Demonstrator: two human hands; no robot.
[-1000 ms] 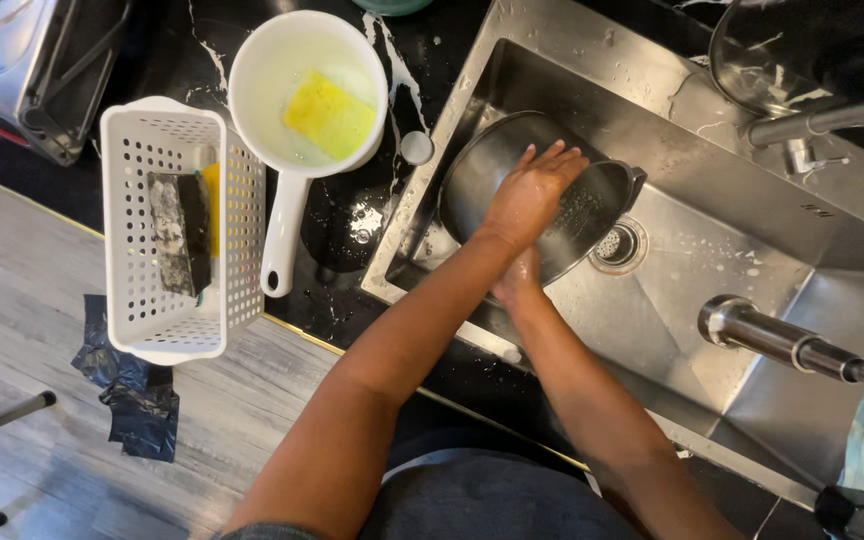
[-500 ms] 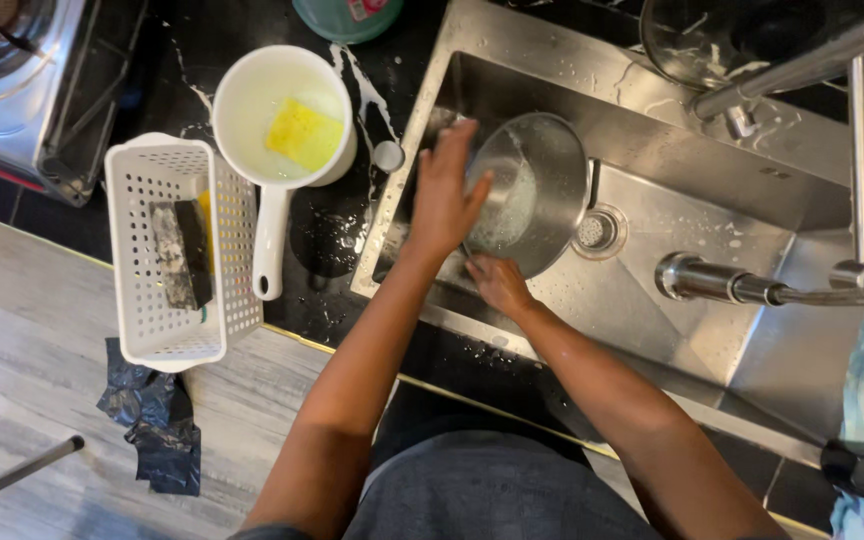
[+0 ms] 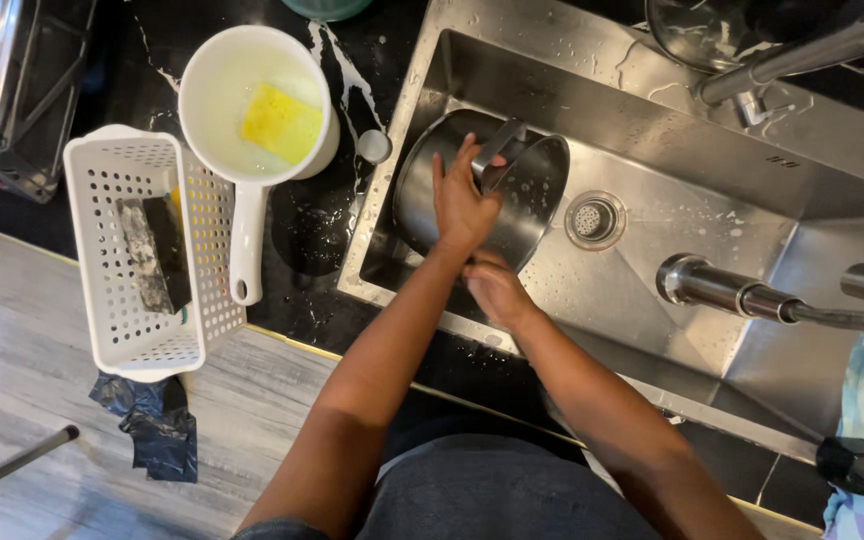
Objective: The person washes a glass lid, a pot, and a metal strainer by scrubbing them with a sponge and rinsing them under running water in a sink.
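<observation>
Head view: white basket [image 3: 142, 250] and ladle [image 3: 252, 130] flank sink [image 3: 712, 200].

Lighting's pretty even and bright here, looks like it comes from overhead. The steel sink [image 3: 652, 230] throws soft glare off its walls and wet floor, and the white saucepan [image 3: 252, 110] is close to blown out on its rim. The black counter [image 3: 302, 230] swallows detail except for the pale splashes. Short shadows sit under the arms and the white basket [image 3: 102, 330]. The tap [image 3: 712, 285] up close is a bit soft, maybe just out of focus. Edges bend slightly, wide-lens style.
</observation>
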